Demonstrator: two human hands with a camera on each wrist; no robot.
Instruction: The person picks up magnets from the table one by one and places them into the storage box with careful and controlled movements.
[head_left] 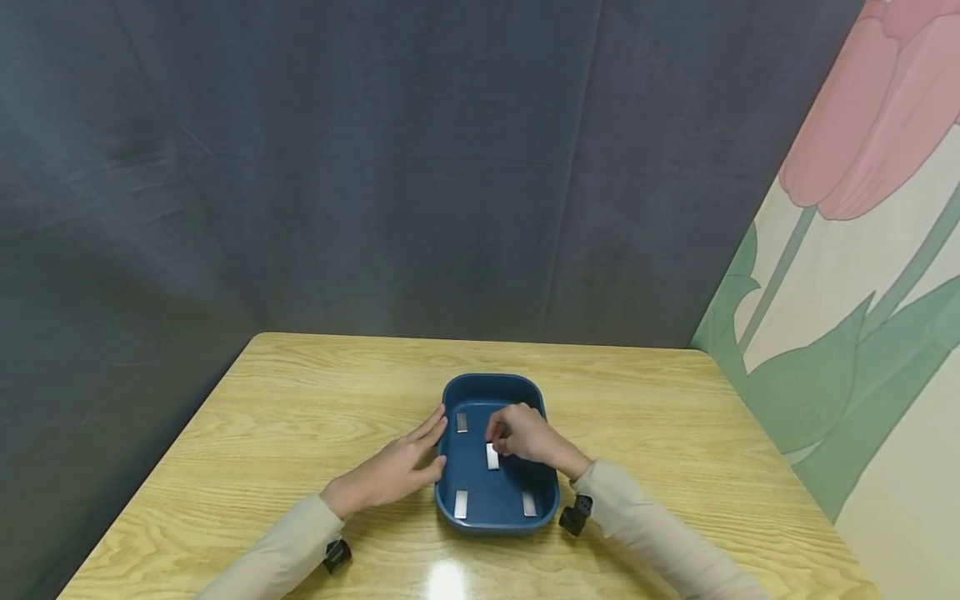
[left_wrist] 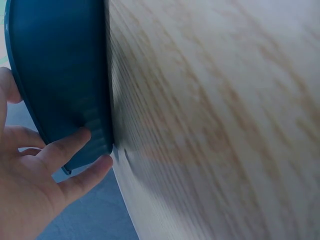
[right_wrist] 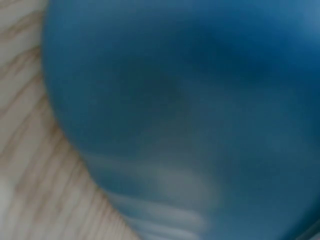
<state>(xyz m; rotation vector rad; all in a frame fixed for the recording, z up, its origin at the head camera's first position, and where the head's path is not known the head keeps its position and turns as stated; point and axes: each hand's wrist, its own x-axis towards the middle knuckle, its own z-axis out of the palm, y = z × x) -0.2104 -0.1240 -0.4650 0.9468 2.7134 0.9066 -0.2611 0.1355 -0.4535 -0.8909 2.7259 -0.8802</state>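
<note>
A deep blue rectangular tub (head_left: 487, 531) with rounded corners stands on the wooden table. My left hand (head_left: 393, 473) rests against its left wall with the fingers spread and fairly straight; in the left wrist view the fingertips (left_wrist: 82, 134) touch the outside of the tub (left_wrist: 60, 65). My right hand (head_left: 528, 435) reaches in over the right rim, its fingers curled and pinching a small flat silvery rectangle (head_left: 492, 456) close over the tub's floor. Similar rectangles lie on the floor at the far left (head_left: 462, 423), near left (head_left: 461, 504) and near right (head_left: 529, 504).
The light wood-grain table (head_left: 315, 400) extends around the tub on all sides. A dark curtain (head_left: 412, 167) hangs behind and to the left. On the right is a wall painted with a pink tulip (head_left: 847, 125). The right wrist view holds only blurred tub wall (right_wrist: 175, 125) and table.
</note>
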